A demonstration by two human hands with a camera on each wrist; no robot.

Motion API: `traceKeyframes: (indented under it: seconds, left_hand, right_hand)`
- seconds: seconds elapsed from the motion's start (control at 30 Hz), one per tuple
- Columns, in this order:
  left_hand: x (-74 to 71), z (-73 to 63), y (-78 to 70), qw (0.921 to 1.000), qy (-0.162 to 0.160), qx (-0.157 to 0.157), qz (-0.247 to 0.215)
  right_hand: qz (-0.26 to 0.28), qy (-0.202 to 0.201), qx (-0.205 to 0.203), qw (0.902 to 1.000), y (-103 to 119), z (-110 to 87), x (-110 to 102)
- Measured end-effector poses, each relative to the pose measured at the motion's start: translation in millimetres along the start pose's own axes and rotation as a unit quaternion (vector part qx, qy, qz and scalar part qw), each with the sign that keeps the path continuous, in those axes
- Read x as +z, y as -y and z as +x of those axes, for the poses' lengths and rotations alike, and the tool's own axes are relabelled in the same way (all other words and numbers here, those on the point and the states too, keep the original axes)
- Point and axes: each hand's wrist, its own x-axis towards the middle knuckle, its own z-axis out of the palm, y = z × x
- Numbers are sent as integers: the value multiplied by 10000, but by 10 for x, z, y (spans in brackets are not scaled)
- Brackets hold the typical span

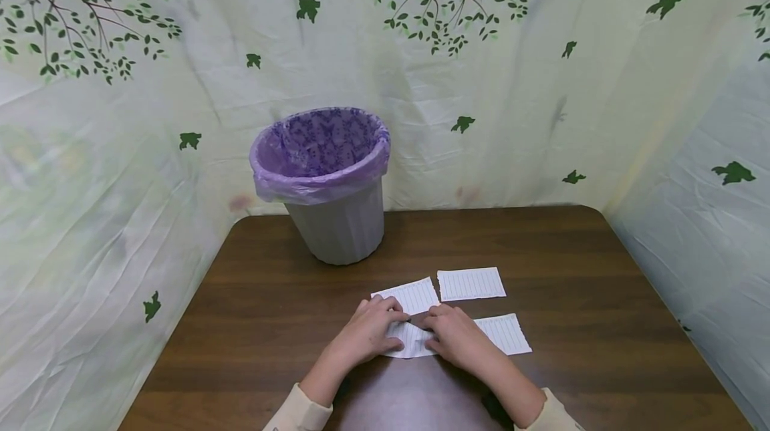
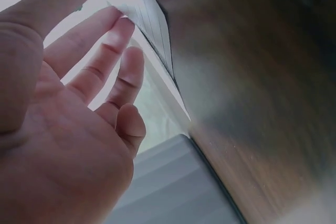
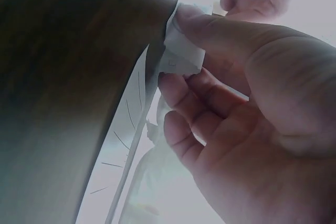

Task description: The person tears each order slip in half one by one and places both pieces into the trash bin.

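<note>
A piece of white lined paper (image 1: 412, 344) lies at the table's near side between both hands. My right hand (image 1: 452, 332) pinches its right end; in the right wrist view the thumb presses on the bent paper (image 3: 182, 51), with fingers behind it. My left hand (image 1: 371, 327) rests at the left end, thumb and forefinger spread apart. In the left wrist view its other fingers are loosely extended, close to another paper piece (image 1: 415, 296) just beyond. Beside the right hand lies a further lined piece (image 1: 504, 334), partly covered by it. A ragged-edged lined piece (image 1: 472, 283) sits behind.
A grey bin (image 1: 339, 230) with a purple patterned liner (image 1: 321, 184) stands at the back left of the brown wooden table (image 1: 571, 270). Pale cloth (image 1: 511, 117) printed with leaves hangs behind the table and along its sides.
</note>
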Motion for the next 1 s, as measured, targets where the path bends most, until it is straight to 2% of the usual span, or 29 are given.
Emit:
traceKeyframes:
  seconds: [0.17,0.33,0.57,0.7,0.87,1.0]
  left_hand:
    - [-11,-3,9,9993,-192,-58,-302]
    - [-22,-8,27,9964,-390,-183,-733]
    - [-17,3,45,9940,-607,-259,-876]
    - [-25,22,38,9919,-625,-323,-1056]
    - [-31,40,17,9902,-748,-232,-1161]
    - [-38,60,-22,9862,-921,-137,-1372]
  right_hand:
    - [98,-134,-101,9998,-13,13,-23]
    - [174,-526,-160,9983,-21,14,-53]
    - [5,-823,-155,9965,-33,18,-65]
    - [163,-851,-2,9962,-36,21,-76]
    - [393,-688,294,9964,-44,37,-91]
    - [480,-780,300,9953,-59,45,-89]
